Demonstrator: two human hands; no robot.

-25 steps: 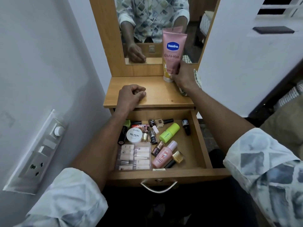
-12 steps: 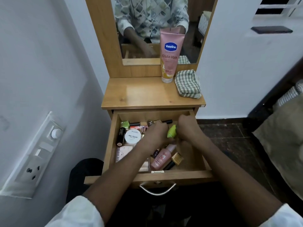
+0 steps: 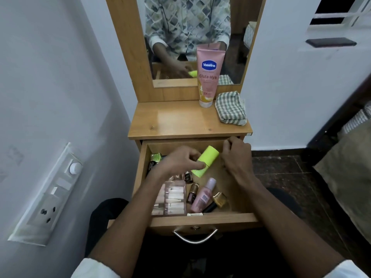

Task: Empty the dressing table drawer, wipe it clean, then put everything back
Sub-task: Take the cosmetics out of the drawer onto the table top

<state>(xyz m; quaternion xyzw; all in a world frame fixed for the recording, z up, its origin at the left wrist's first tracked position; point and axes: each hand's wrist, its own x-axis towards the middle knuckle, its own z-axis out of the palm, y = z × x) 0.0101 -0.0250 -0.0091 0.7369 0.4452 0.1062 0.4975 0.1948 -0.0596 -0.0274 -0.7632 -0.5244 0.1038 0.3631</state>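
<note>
The drawer (image 3: 202, 220) stands pulled out, bottles and tubes lying in it under both forearms. Above them the left grip (image 3: 180, 159) is closed round a lime-green tube (image 3: 204, 160), lifted and tilted. Just right of it the right grip (image 3: 235, 152) is curled; whether it holds anything cannot be told. Beyond both, on the surface (image 3: 176, 119), stand a pink lotion tube (image 3: 208, 77) and a checked cloth (image 3: 230, 110).

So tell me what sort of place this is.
Most likely a bedroom corner at home. A small wooden dressing table with a mirror stands against the wall, its open drawer full of cosmetics, and a lotion tube and a folded checked cloth sit on top.
</note>
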